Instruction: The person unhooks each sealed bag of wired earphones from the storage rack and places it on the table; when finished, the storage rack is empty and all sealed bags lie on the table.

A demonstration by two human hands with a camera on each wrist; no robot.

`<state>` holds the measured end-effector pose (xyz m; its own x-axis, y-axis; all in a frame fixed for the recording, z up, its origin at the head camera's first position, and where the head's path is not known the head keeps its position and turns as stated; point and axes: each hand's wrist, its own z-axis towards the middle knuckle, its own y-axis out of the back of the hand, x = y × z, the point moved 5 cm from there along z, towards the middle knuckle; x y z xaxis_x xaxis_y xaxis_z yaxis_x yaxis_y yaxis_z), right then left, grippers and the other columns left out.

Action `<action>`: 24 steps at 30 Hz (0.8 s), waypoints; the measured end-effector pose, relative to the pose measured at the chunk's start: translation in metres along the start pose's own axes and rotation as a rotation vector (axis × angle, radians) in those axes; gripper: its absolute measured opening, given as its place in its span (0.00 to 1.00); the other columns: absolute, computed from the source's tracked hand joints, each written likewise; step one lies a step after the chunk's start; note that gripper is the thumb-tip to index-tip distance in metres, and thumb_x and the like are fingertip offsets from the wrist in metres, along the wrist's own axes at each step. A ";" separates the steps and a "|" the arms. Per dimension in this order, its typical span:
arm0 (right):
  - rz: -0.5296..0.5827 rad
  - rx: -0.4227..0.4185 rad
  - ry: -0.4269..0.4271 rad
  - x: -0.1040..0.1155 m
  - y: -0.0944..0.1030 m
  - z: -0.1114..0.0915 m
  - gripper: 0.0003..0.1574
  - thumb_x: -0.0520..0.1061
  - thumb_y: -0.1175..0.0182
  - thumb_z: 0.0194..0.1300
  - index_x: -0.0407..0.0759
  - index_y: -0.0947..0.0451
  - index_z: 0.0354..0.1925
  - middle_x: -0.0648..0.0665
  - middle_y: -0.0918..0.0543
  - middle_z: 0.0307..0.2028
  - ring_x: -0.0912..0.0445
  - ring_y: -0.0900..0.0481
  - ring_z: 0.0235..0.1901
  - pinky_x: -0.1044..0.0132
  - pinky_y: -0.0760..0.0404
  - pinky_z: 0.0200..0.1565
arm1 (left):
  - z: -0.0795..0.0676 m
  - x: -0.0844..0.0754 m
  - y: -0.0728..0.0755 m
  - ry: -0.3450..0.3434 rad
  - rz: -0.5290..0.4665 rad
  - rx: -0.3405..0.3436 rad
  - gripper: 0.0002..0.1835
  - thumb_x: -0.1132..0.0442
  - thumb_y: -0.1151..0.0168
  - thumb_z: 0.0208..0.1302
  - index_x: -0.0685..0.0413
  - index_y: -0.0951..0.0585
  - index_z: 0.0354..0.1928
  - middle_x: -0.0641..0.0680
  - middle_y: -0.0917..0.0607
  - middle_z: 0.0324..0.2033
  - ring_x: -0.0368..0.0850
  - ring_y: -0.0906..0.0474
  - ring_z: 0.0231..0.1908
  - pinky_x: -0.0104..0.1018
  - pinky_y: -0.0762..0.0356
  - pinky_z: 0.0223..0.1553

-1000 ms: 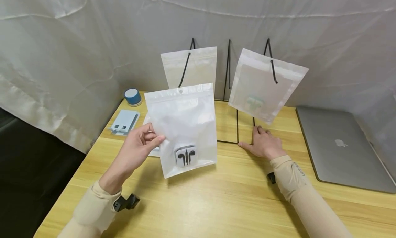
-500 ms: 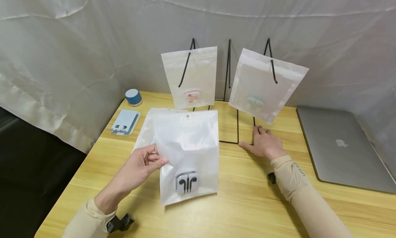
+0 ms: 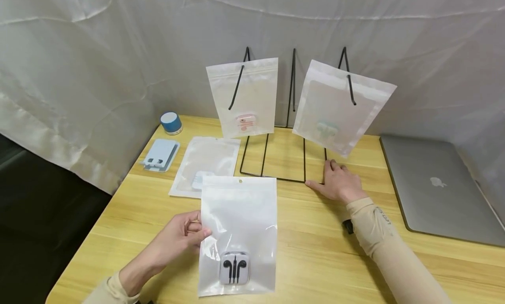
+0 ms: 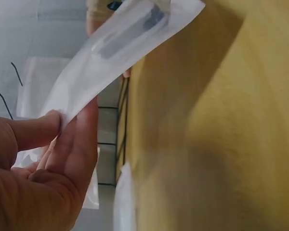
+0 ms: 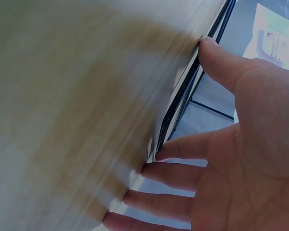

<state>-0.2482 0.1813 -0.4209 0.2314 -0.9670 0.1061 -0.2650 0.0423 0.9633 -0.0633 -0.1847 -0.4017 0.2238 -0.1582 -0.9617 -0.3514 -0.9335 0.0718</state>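
In the head view my left hand (image 3: 171, 242) pinches the left edge of a white zip bag (image 3: 236, 207) between thumb and fingers. Black earphones in a square clear case (image 3: 234, 269) show through the bag's lower part. The bag is above the table, near its front. My right hand (image 3: 338, 181) rests at the front right corner of a black wire rack (image 3: 284, 180), its thumb and fingers spread and touching the base wire and tabletop. From the rack's left hook hangs a bag (image 3: 252, 89) with pink earphones; another bag (image 3: 335, 106) with pale green ones hangs tilted on the right.
A further white bag (image 3: 211, 157) with pale blue earphones lies on the wooden table (image 3: 323, 247). Behind it on the left are a light blue flat holder (image 3: 159, 152) and a small blue cylinder (image 3: 171, 123). A closed grey laptop (image 3: 438, 194) lies on the right.
My left hand has lowered the bag with black earphones toward the table's front and nearer to me, uncovering the bag lying on the table and the left hanging bag. My right hand has stayed put.
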 end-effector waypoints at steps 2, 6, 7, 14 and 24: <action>0.000 0.002 -0.001 0.000 0.000 0.000 0.66 0.79 0.55 0.65 0.26 0.51 0.73 0.24 0.44 0.70 0.27 0.41 0.65 0.29 0.27 0.46 | -0.002 0.005 -0.002 0.010 -0.037 0.027 0.16 0.69 0.40 0.69 0.71 0.27 0.55 0.64 0.14 0.40 0.59 0.16 0.37 0.46 0.16 0.37; -0.005 0.004 -0.004 0.000 0.001 0.000 0.66 0.79 0.55 0.65 0.26 0.52 0.73 0.24 0.44 0.70 0.27 0.41 0.65 0.29 0.28 0.46 | -0.005 0.017 -0.005 0.037 -0.064 0.067 0.13 0.70 0.41 0.69 0.72 0.26 0.51 0.65 0.14 0.39 0.60 0.15 0.36 0.48 0.16 0.35; -0.005 0.005 -0.004 0.000 0.001 0.000 0.66 0.79 0.55 0.65 0.26 0.52 0.73 0.24 0.44 0.70 0.27 0.42 0.65 0.29 0.28 0.46 | -0.006 0.020 -0.006 0.049 -0.070 0.072 0.12 0.71 0.41 0.69 0.72 0.26 0.50 0.65 0.14 0.39 0.60 0.15 0.36 0.48 0.16 0.35; -0.003 0.015 -0.006 0.000 0.001 0.001 0.66 0.79 0.55 0.65 0.27 0.52 0.73 0.24 0.44 0.70 0.27 0.41 0.65 0.29 0.27 0.45 | -0.011 0.037 -0.005 0.134 -0.098 0.099 0.12 0.73 0.42 0.69 0.73 0.27 0.50 0.66 0.14 0.36 0.58 0.15 0.34 0.48 0.16 0.31; -0.004 0.029 -0.010 0.001 0.000 0.002 0.67 0.80 0.56 0.65 0.27 0.53 0.74 0.24 0.45 0.71 0.27 0.43 0.65 0.28 0.28 0.46 | -0.019 0.049 0.012 0.163 0.016 0.109 0.08 0.68 0.39 0.69 0.67 0.27 0.39 0.59 0.17 0.23 0.50 0.19 0.24 0.47 0.16 0.25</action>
<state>-0.2499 0.1800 -0.4217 0.2232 -0.9697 0.0993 -0.2907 0.0310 0.9563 -0.0391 -0.2097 -0.4431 0.3590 -0.2309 -0.9043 -0.4505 -0.8914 0.0488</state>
